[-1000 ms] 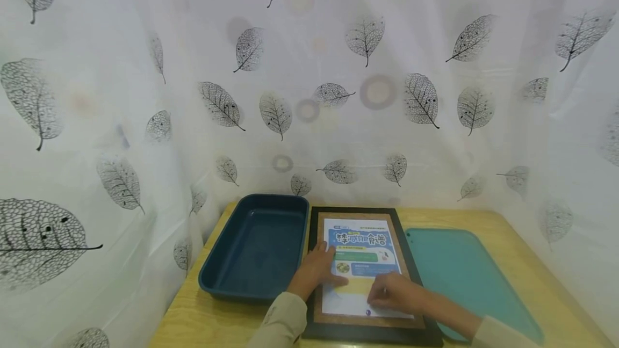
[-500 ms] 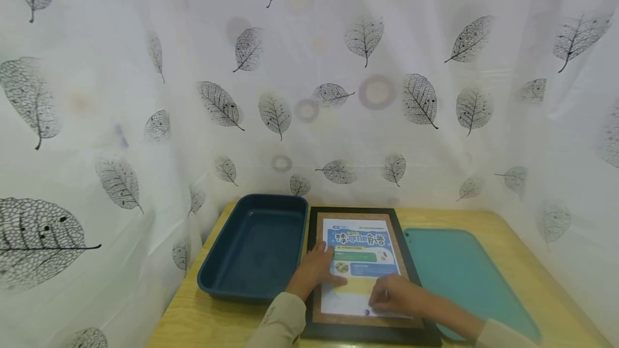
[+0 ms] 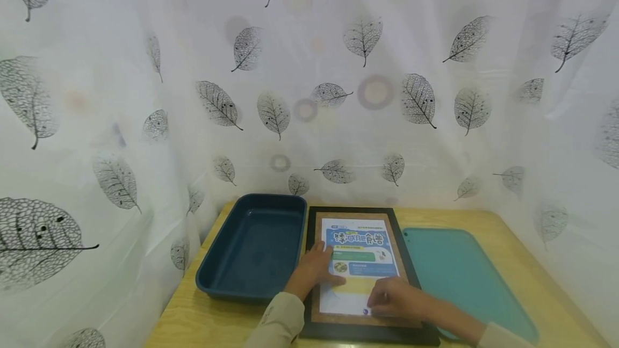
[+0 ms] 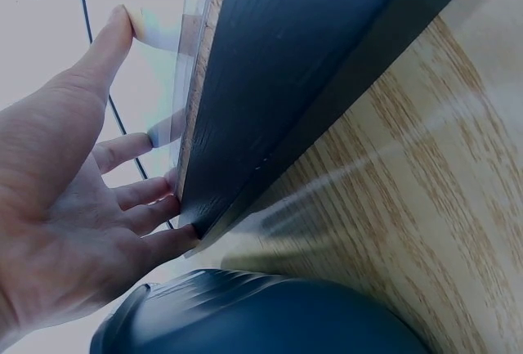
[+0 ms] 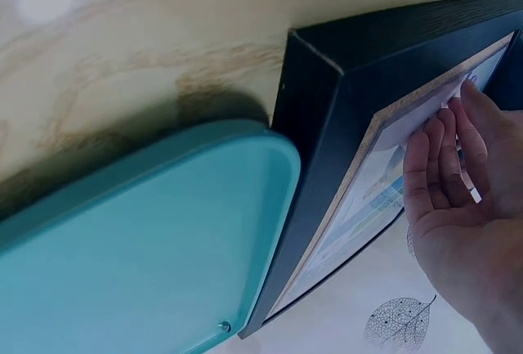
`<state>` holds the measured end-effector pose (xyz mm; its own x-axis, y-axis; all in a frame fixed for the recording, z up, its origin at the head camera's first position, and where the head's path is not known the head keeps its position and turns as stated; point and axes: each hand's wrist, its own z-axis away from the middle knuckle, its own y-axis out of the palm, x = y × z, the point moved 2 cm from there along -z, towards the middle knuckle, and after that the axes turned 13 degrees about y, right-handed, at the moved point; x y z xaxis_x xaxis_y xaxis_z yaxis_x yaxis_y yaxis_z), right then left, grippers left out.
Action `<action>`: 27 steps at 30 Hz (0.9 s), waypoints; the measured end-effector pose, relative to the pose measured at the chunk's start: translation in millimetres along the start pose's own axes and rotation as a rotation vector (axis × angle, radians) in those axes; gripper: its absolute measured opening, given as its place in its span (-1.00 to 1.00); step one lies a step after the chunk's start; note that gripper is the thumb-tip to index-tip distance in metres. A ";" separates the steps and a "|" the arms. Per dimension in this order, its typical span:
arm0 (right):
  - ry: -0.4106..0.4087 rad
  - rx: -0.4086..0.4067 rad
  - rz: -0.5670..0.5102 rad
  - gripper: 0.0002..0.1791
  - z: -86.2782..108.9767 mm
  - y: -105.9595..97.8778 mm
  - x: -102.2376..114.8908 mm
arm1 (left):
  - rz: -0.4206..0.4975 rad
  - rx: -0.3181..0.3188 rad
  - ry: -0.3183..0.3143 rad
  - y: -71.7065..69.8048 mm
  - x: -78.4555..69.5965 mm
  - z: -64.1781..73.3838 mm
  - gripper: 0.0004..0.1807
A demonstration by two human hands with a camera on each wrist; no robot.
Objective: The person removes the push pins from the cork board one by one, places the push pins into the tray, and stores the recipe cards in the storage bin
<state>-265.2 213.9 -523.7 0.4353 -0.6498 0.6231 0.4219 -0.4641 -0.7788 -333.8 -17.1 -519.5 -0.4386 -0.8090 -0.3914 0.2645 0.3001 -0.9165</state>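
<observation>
A printed sheet (image 3: 361, 267) lay flat on a brown, grained board (image 3: 343, 319) inside a black frame (image 3: 367, 333). It was white at the head and foot, with a blue field between carrying large dark characters, a green bar, a small round picture, a blue box and a pale yellow band below. A clear, glossy margin showed along its edge in the left wrist view. A small purple spot (image 3: 365, 311) sat near its lower edge.

The left hand (image 3: 311, 270) rested spread across the sheet's left side and the frame, its fingers extended. The right hand (image 3: 394, 297) was at the lower right, fingers curled, thumb tip beside the spot; whether it pinched anything could not be told.

A dark blue tray (image 3: 261, 251) stood left of the frame and a teal tray (image 3: 466, 278) right, all on a wooden table (image 3: 193, 321) before a leaf-patterned curtain (image 3: 302, 47).
</observation>
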 end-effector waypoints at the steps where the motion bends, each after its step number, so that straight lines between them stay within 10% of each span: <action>1: -0.009 -0.004 0.002 -0.92 0.1 0.9 0.5 | 0.001 0.001 -0.003 0.0 0.2 0.0 0.14; 27: 0.080 0.032 -0.031 -0.94 -4.4 11.8 11.0 | 0.015 -0.013 0.003 1.1 1.1 0.5 0.14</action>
<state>-259.0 198.6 -526.3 0.3575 -0.6816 0.6384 0.4603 -0.4662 -0.7555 -333.5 -17.9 -520.9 -0.4375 -0.8025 -0.4058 0.2597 0.3193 -0.9114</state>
